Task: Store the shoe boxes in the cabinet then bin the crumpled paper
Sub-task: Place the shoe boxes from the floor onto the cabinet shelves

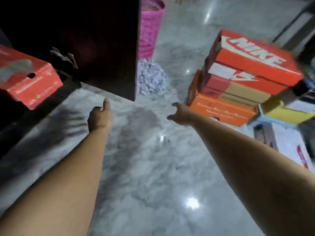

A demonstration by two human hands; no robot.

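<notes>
Both hands are empty right now. The right hand point(180, 113), center right of the frame, has its fingers spread and curled a bit, just beside the bottom orange box point(221, 111) of the stack point(247, 70) on the right. The left hand point(99, 116) is mostly closed with 1 finger poking out toward the dark cabinet point(95, 40) in the upper left.

1 red box point(29, 77) already sits at the cabinet opening on the far left. The stack looks like 3 boxes, with the Nike box point(252, 55) on top sitting crooked, so I'd grab that one first with both hands on its short ends, not yank the bottom one.

The crumpled paper point(151, 77) is piled on the floor at upper center, right below the pink basket point(150, 28). That comes later.

The frame is pretty blurry, so go slow.
</notes>
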